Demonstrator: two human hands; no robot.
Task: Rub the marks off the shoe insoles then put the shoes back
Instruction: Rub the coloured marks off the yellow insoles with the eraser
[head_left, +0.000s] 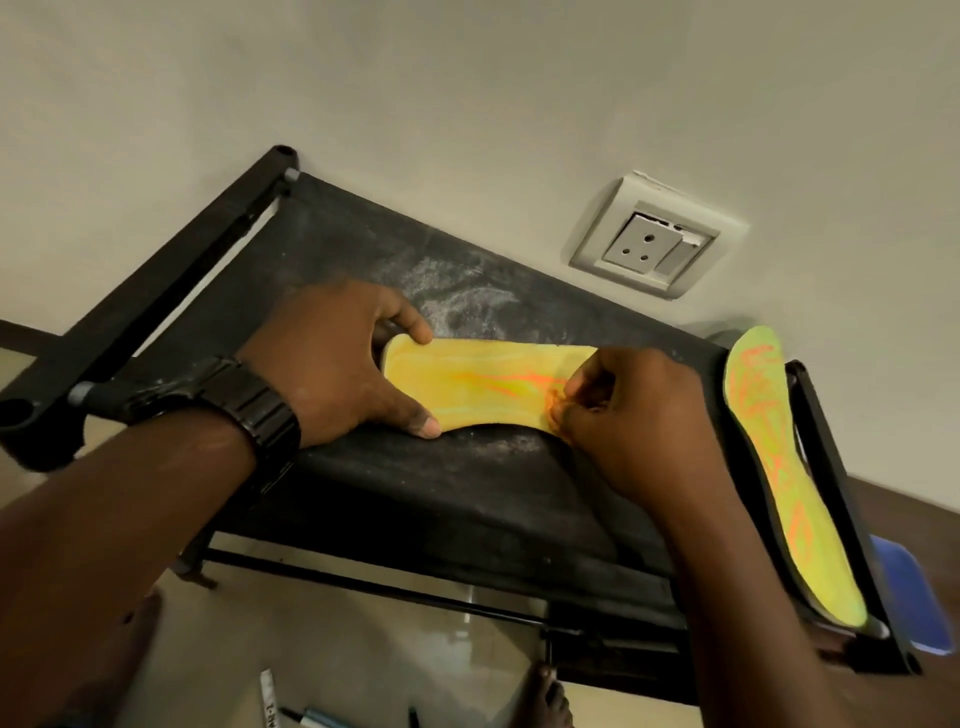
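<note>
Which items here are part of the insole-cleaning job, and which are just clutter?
Job: centre insole, gripped by left hand, right hand pressing on its orange marks; second insole, orange marks on it; black rack under both.
Lying about: wall socket; pens on floor; blue object at right.

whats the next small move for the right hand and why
Probably a short rub leftward along the orange streaks: the right hand has its pinched fingertips at their right end, the streaks run on toward the middle of the insole, and the left hand holds its other end. What the right hand pinches is hidden.
</note>
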